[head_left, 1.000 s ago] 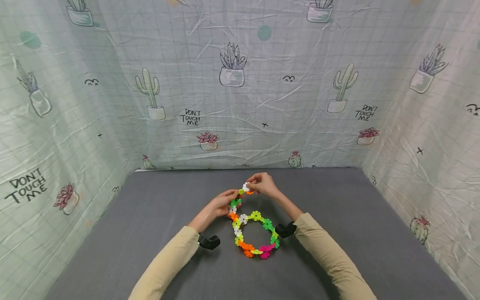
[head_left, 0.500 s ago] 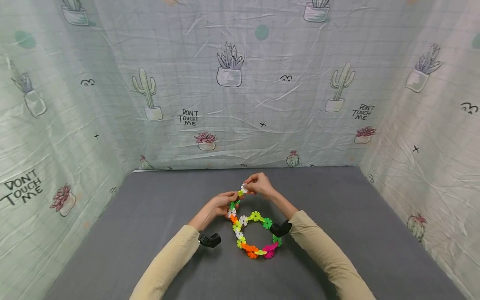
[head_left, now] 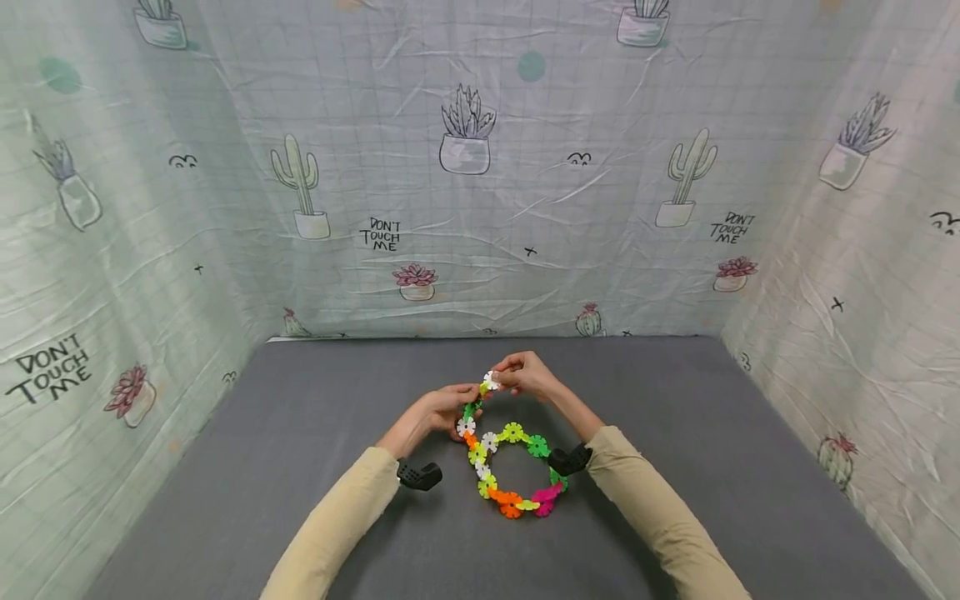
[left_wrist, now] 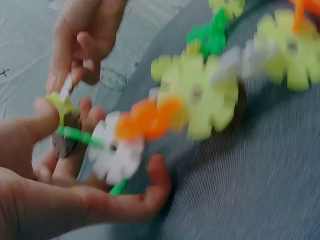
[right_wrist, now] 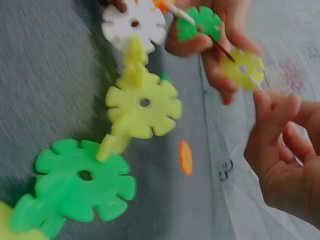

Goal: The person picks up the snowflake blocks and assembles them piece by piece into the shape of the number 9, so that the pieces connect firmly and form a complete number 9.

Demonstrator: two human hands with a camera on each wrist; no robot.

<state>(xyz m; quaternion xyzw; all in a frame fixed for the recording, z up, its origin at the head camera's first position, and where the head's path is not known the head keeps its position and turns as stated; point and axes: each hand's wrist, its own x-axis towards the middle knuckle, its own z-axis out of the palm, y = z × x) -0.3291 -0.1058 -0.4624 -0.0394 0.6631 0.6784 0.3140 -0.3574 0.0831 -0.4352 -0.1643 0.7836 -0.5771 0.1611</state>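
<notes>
A chain of slotted plastic flower discs (head_left: 512,432) in yellow, green, white, orange and pink forms a loop on the table, with a tail running up to both hands. My left hand (head_left: 444,405) grips the tail around a green disc (right_wrist: 199,25) and a yellow disc (right_wrist: 242,70). Its thumb presses at the yellow disc in the left wrist view. My right hand (head_left: 528,374) pinches a white disc (head_left: 490,381) at the tail's end. That white disc meets the yellow one, seen edge-on in the right wrist view.
An orange disc (right_wrist: 186,157) shows edge-on, apart from the chain, in the right wrist view. The dark grey table (head_left: 300,517) ends at a printed cactus curtain (head_left: 525,200) on the back and both sides. Black wrist cameras (head_left: 420,475) sit below each hand.
The loop has shifted slightly right along the table. My right hand has come down a little towards the left one, still pinching the white disc. The orange piece beside its fingers no longer shows in the head view.
</notes>
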